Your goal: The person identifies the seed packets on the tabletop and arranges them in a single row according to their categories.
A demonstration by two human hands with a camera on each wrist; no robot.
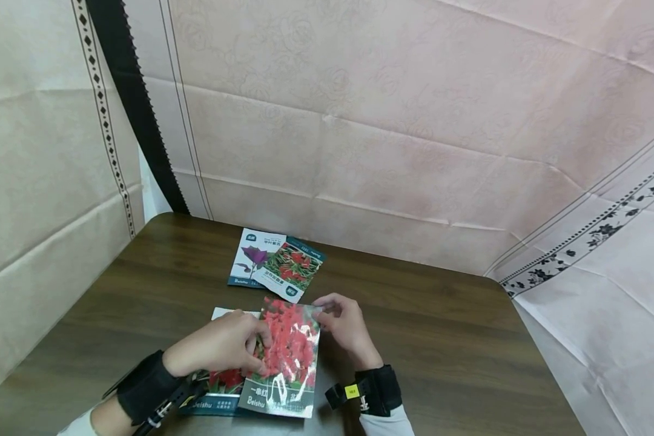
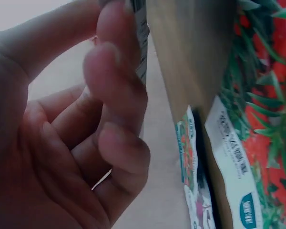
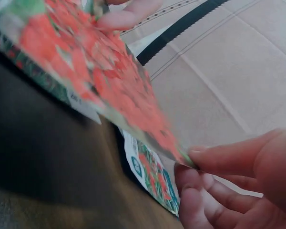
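Observation:
A glossy seed packet [image 1: 290, 348] with red flowers is held tilted above the table, its grey band toward the person. My left hand [image 1: 226, 344] pinches its left edge between thumb and fingers; in the left wrist view the curled fingers [image 2: 119, 105] hide most of that grip. At the upper right corner, my right hand [image 1: 347, 327] pinches the packet between thumb and fingertips, which the right wrist view shows closely. Under the left hand lies a second packet [image 1: 218, 404] with red flowers and a blue band, partly covered by the held one.
Farther back on the brown wooden table [image 1: 425, 339], a white packet with a purple flower [image 1: 254, 254] lies partly under a red-flowered packet [image 1: 294, 266]. Pale patterned cloth [image 1: 360, 151] hangs behind the table and at its sides.

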